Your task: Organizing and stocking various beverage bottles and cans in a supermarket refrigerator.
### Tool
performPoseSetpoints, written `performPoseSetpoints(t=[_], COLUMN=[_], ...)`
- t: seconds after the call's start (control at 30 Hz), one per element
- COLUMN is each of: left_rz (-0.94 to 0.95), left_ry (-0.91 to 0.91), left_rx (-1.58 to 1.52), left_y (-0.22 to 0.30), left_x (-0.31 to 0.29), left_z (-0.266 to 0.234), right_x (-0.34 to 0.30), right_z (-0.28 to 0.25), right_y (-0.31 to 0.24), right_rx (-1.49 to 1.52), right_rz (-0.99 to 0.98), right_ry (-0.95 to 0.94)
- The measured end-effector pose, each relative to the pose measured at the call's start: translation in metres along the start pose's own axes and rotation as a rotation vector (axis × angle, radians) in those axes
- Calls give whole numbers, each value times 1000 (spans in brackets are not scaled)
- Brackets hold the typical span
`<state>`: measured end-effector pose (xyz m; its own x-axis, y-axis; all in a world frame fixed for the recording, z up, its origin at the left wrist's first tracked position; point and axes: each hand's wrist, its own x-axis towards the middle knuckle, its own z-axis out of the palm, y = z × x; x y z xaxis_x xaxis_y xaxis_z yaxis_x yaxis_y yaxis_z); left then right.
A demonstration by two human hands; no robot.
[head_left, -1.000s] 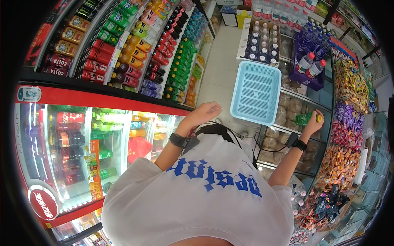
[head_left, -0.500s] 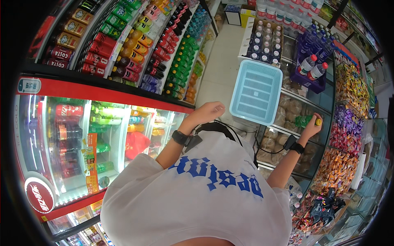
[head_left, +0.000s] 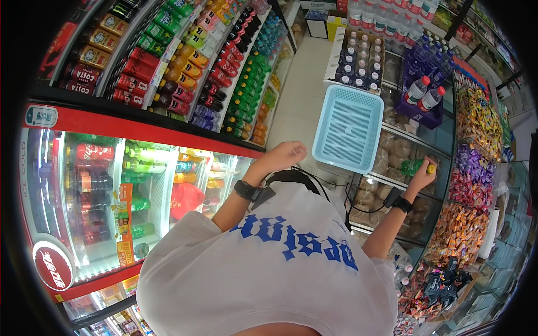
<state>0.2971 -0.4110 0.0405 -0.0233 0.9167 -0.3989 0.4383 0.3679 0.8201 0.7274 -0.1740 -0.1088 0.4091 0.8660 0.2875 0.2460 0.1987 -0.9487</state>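
My right hand (head_left: 421, 178) is wrapped round a green plastic bottle (head_left: 411, 167) with a yellow cap, holding it tilted over the glass-topped counter at the right. Part of the bottle is hidden behind my fingers. My left hand (head_left: 284, 153) hangs in the air in front of my body, its fingers curled in and nothing in them. Just right of it rests an empty light-blue plastic basket (head_left: 348, 130) with slotted sides. Beneath the bottle, bagged round brown goods (head_left: 386, 154) show through the glass.
A red-framed drinks fridge (head_left: 140, 134) stands at my left, with shelves of bottles and cans (head_left: 196, 61) beyond it. Ahead are a carton of dark bottles (head_left: 358, 61) and a purple crate (head_left: 420, 112). Hanging snack packets (head_left: 471, 173) line the right side.
My right hand has shifted slightly left and toward me with the green bottle still in it. My left hand stays nearly in place.
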Motion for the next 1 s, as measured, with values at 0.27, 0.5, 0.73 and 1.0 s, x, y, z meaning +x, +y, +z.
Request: performPoseSetpoints(t=[0.27,0.5,0.73,1.0], left_rz=[-14,-4,8,-15], left_ry=[-16,-18,-17,33], left_rx=[-4,-33,-68,-41], left_y=[7,2,3,4], left_x=[0,1,-1,-12], left_z=[2,3,1,-26], right_x=[-3,-6,-16,-43], right_z=[-3,-9,-12,-43], right_y=[-1,-2,-12,-58], right_rx=[45,65,37,247], right_rz=[-3,20,-15,120], right_ry=[13,28,106,560])
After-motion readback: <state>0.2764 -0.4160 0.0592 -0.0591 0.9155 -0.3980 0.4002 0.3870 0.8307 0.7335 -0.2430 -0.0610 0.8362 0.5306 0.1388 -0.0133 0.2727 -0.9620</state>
